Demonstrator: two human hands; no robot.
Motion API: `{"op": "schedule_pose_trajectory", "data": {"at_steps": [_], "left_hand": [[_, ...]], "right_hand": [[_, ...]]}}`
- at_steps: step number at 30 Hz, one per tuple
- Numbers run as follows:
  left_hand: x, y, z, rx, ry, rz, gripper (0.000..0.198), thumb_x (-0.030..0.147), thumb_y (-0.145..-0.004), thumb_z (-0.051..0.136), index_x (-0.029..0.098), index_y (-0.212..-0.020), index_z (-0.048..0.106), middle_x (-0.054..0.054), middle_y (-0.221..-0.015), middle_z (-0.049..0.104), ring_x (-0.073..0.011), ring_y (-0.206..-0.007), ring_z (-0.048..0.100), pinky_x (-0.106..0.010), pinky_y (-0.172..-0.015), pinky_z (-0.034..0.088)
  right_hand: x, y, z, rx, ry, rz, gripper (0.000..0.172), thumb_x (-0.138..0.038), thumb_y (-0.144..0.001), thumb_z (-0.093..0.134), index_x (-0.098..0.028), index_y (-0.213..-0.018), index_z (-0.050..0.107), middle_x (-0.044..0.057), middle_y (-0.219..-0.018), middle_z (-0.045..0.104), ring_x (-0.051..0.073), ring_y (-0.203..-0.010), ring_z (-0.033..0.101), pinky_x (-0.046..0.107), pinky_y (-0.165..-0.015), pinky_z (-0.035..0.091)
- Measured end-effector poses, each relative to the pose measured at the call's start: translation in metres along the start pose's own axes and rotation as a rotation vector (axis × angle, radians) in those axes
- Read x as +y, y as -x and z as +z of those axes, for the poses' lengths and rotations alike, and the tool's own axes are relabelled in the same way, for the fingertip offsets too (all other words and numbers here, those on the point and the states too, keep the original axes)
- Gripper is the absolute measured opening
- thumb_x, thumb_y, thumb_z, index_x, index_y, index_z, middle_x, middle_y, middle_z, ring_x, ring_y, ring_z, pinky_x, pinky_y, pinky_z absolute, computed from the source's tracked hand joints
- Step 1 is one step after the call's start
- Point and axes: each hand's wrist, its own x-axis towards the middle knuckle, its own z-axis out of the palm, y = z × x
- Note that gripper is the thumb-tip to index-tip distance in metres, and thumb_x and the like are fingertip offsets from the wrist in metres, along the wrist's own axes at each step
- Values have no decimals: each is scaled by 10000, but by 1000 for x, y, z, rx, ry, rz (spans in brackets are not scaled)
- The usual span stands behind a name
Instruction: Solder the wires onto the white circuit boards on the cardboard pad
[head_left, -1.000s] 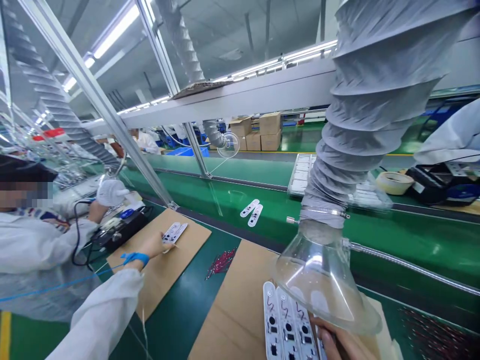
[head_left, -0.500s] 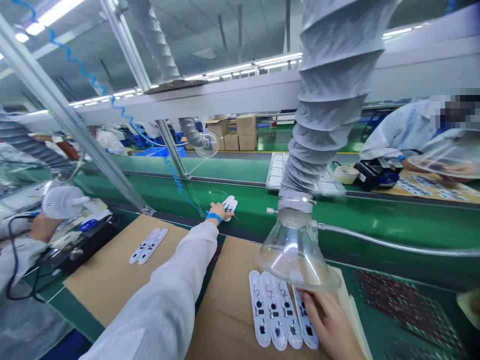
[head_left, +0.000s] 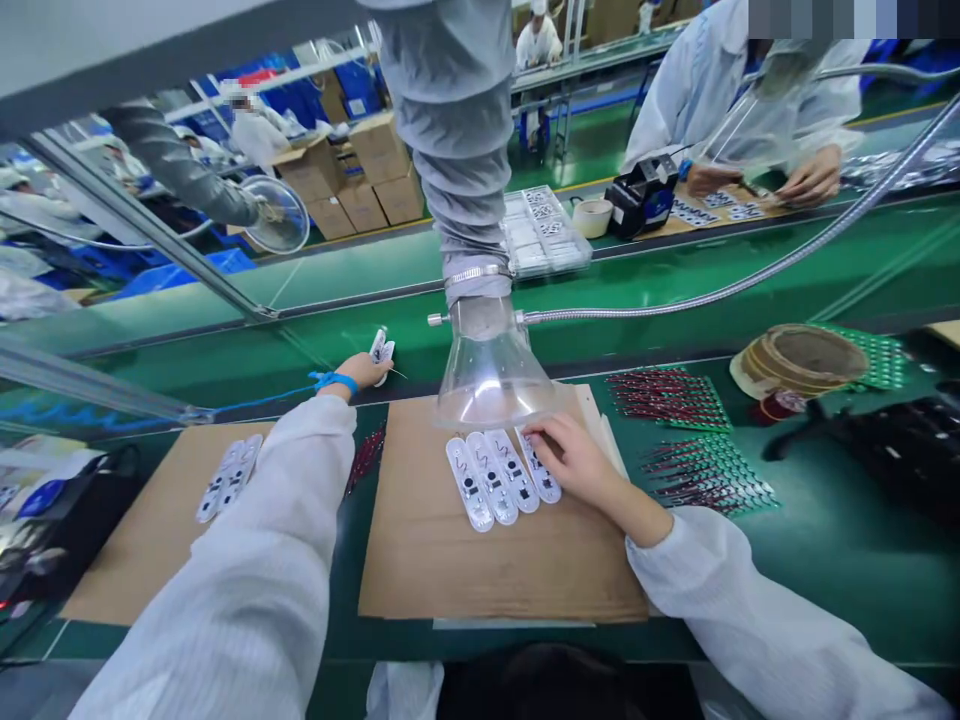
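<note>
My left hand, with a blue wrist strap, reaches out over the green conveyor. Its fingers are closed on small white elongated casings fitted with dark electronic parts; a thin wire sticks out beside them. Several like casings lie side by side in a row on the brown cardboard before me, showing thin red wires and black parts. At the right end of this row, my right hand has its fingers curled onto the upper part of the last casing, partly covering it.
A clear extraction hood hangs on a grey duct just above the row. Red-wired green boards and a tape roll are on the right. More casings lie on the left cardboard. Across the conveyor, a co-worker's hands handle parts.
The view has tilted down and turned right, bringing my right forearm and the boards into sight. Both hands keep about the same places, left at the conveyor, right on the end casing.
</note>
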Motion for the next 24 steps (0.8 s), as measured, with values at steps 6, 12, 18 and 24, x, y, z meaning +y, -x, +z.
{"op": "schedule_pose_trajectory", "data": {"at_steps": [6, 12, 18, 24], "left_hand": [[-15, 124, 18, -66, 187, 105, 352, 411, -1018, 569, 106, -922, 715, -99, -747, 745, -253, -730, 732, -317, -695, 504], [-5, 225, 66, -123, 197, 93, 427, 517, -1045, 554, 147, -1131, 747, -180, -1085, 838, -346, -1023, 800, -347, -805, 563], [-13, 229, 70, -1, 115, 63, 560, 566, -1128, 331, 207, -1117, 761, -190, -1151, 790, -375, -1146, 746, -396, -903, 532], [-27, 228, 74, 60, 103, 82, 441, 403, -1147, 322, 200, -1097, 710, -182, -1126, 793, -338, -1068, 748, -352, -812, 497]], "right_hand": [[2, -1, -4, -116, -19, -70, 130, -267, -1095, 592, -241, -1116, 718, 81, -1017, 714, 268, -985, 677, 444, -896, 582], [4, -2, 3, -215, 33, -155, 169, -340, -1055, 689, -240, -1171, 761, 106, -1104, 671, 298, -1063, 630, 500, -985, 580], [1, 1, -2, -185, 81, -138, 217, -348, -1034, 697, -243, -1220, 738, 132, -1228, 639, 323, -1196, 642, 550, -1094, 564], [-4, 23, -20, -138, 111, -21, 180, -328, -1062, 625, -222, -1175, 717, 118, -1137, 637, 272, -1013, 700, 492, -962, 627]]}}
